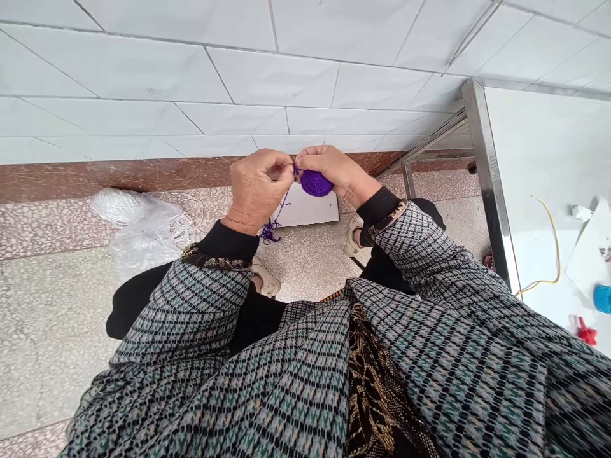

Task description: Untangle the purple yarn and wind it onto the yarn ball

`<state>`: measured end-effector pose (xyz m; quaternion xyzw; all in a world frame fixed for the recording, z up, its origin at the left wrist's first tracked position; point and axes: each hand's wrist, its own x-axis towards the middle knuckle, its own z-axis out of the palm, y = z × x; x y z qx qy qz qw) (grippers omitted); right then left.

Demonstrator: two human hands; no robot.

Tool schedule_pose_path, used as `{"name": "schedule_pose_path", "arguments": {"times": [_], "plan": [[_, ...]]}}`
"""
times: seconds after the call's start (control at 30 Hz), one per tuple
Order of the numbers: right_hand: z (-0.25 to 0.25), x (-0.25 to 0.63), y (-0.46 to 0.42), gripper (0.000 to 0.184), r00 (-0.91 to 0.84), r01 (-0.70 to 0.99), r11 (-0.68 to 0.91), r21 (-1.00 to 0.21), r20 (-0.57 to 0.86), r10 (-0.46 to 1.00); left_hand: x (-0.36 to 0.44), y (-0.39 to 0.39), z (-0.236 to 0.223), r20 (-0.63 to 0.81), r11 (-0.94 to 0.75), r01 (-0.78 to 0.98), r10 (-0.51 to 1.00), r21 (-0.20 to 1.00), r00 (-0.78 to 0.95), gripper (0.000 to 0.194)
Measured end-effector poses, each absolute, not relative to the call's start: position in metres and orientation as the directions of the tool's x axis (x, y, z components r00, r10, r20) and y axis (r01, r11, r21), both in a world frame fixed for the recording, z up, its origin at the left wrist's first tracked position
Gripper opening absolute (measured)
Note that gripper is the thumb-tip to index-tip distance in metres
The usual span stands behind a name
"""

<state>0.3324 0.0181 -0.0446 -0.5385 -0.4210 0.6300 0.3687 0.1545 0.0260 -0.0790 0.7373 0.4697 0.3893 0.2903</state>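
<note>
A small ball of purple yarn (317, 184) sits under the fingers of my right hand (334, 168), which are closed around its upper side. My left hand (262, 184) is closed in a pinch on the purple strand, right beside the right fingertips. From between the hands the strand hangs down to a loose purple tangle (270, 233) below my left hand. Below the ball lies a white box-like object (310, 211), partly covered by the hands.
On the floor at left lie white yarn (117, 205) and a clear plastic bag (143, 238). A metal-framed white table (525, 159) stands at right with a yellow cord (556, 248), a blue cap (602, 298) and a red item (586, 332). A tiled wall (248, 76) rises ahead.
</note>
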Motion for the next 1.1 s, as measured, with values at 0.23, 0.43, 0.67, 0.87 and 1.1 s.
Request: {"name": "schedule_pose_path", "arguments": {"times": [0.23, 0.43, 0.67, 0.87, 1.1], "plan": [[-0.046, 0.337, 0.017, 0.034, -0.203, -0.048, -0.370, -0.928, -0.353, 0.913, 0.160, 0.024, -0.084, 0.252, -0.304, 0.329, 0.948, 0.894, 0.193, 0.009], [-0.050, 0.340, 0.018, 0.020, -0.125, 0.168, -0.222, -0.960, -0.244, 0.962, 0.155, 0.029, -0.088, 0.334, -0.400, 0.419, 0.915, 0.815, 0.224, 0.012], [-0.045, 0.340, 0.017, 0.005, -0.092, 0.529, -0.061, -0.847, -0.129, 0.987, 0.148, 0.032, -0.091, 0.372, -0.508, 0.483, 0.858, 0.713, 0.354, 0.015], [-0.036, 0.337, 0.012, 0.009, -0.115, 0.658, -0.003, -0.753, -0.104, 0.988, 0.148, 0.032, -0.091, 0.366, -0.532, 0.555, 0.846, 0.640, 0.389, 0.013], [-0.034, 0.333, 0.010, 0.012, -0.127, 0.758, 0.042, -0.651, -0.084, 0.988, 0.148, 0.032, -0.087, 0.317, -0.515, 0.629, 0.856, 0.582, 0.408, 0.012]]}}
